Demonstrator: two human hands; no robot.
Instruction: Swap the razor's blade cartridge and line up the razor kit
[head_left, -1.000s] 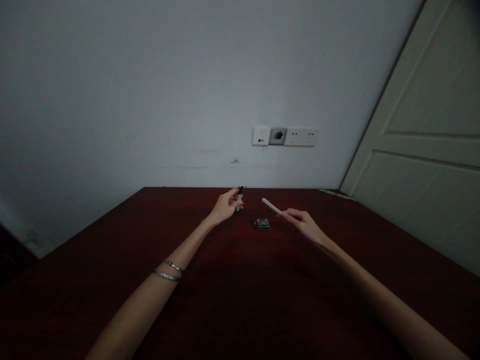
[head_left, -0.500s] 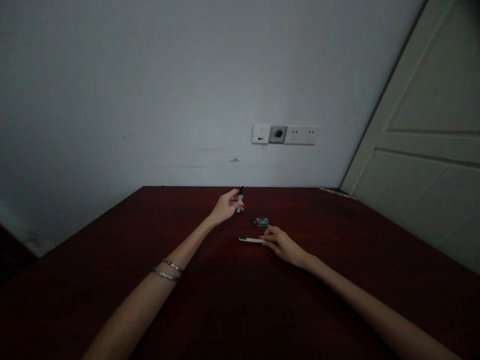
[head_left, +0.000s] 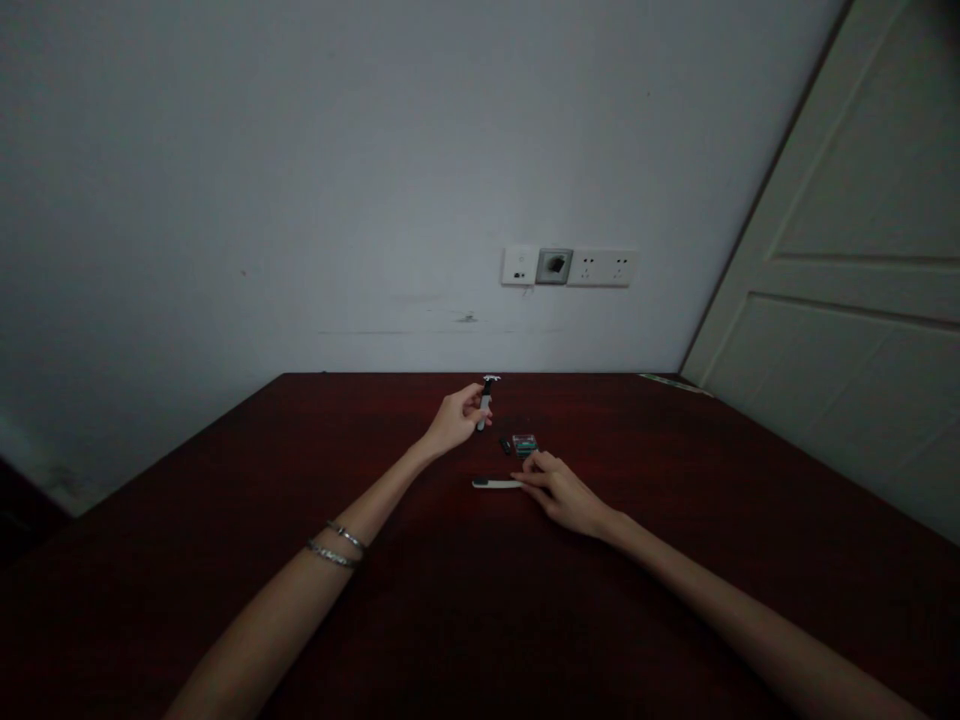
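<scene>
My left hand [head_left: 455,418] is closed around the grey handle of a razor [head_left: 485,402], held upright with its black neck and whitish head at the top. Lower and to the right, my right hand [head_left: 564,492] pinches the end of a white toothbrush [head_left: 497,485]. The toothbrush lies level, its dark bristles pointing left, just above or on the table; I cannot tell which. Between the hands sit a small clear case [head_left: 525,445] with teal parts and a small black piece [head_left: 505,446]. My right fingertips are close to the case's near edge.
The dark red table [head_left: 420,620] reaches back to a pale wall [head_left: 337,180]. Sockets [head_left: 602,268] are set in the wall above its far edge. A panelled door [head_left: 847,300] stands at the right, and a thin strip [head_left: 675,385] lies in the far right corner.
The razor has shifted slightly right, and its head shows more clearly. My right hand has moved the toothbrush a little left and nearer to me. The case and black piece stay put.
</scene>
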